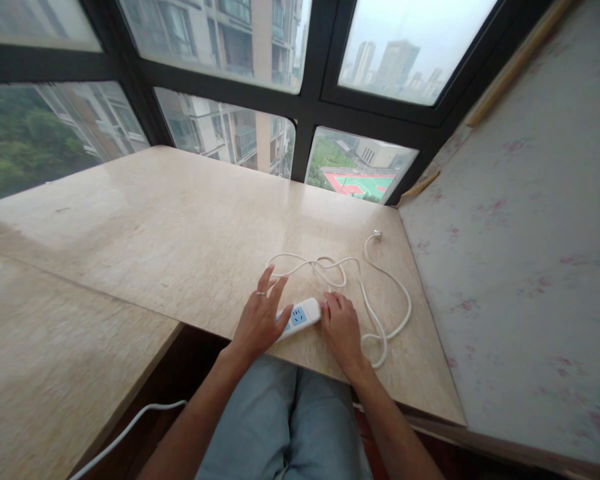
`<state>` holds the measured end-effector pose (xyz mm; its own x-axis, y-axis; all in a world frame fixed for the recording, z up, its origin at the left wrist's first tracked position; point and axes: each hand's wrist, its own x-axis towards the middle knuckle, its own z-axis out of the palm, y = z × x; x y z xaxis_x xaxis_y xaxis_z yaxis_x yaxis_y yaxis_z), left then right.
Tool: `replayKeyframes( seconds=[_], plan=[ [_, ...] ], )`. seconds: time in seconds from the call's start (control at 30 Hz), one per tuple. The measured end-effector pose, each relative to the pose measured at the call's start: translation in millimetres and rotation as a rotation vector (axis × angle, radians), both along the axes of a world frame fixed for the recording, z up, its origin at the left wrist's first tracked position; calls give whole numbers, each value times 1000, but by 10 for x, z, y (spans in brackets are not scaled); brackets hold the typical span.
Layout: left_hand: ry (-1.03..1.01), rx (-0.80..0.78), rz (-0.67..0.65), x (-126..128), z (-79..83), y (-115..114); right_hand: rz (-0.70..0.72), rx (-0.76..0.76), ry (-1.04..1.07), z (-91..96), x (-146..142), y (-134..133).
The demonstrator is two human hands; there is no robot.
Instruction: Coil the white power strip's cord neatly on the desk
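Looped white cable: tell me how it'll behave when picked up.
The looped white cable should flop rather than stay stiff, given its loose curves. Lifting one loop may drag others, since strands cross. Its plug would probably swing, lying unattached.

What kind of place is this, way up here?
Probably a room high up in someone's home: it has flowery wallpaper, and the big window looks down on a sports court.
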<state>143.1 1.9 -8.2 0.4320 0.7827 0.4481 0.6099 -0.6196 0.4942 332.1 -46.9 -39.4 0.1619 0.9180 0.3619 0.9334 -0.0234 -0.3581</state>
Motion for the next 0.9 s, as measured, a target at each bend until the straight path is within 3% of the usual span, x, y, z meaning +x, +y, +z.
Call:
replayKeyframes(
  seconds=[0.17,0.33,0.5,0.7,0.9],
  plan=[
    [267,-23,-28,-117,-190,-155,-19,-7,-4,11,-101,35],
    [364,-60,-71,-223,-91,-47,59,-2,-90,71,184,-80],
    [426,-55,47,-462,-56,199,75,-134,-261,-40,682,-280],
    [587,-130,192,-815,-43,495,-63,-70,-296,-303,1176,-510],
    [547,-116,387,-887,-58,450,-89,10,-203,-376,1453,-600]
  ],
)
